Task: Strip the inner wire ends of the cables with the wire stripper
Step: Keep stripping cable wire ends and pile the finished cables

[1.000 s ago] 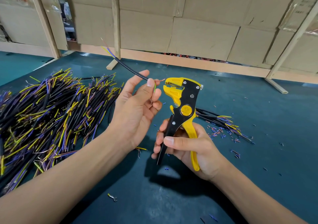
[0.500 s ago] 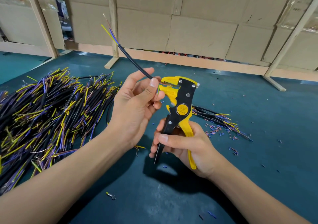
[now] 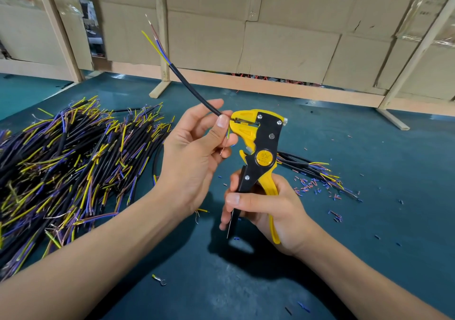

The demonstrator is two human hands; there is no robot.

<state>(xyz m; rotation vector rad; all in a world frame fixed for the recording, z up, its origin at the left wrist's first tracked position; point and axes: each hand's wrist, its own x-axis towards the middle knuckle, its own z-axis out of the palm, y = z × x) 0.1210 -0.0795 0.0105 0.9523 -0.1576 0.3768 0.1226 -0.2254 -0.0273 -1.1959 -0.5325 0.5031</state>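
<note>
Currently we pinch the black cable (image 3: 192, 84) in our left hand (image 3: 197, 152), long axis running up-left, near end at the wire stripper (image 3: 258, 147) head; right hand (image 3: 266, 211) grips its handles upright.

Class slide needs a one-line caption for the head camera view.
Left hand feeds a black cable into the yellow wire stripper gripped by the right hand.

Bright overhead light (sharp, edges bowed)

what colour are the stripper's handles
One handle is yellow, the other black, on the stripper; head view, the only one.
</note>
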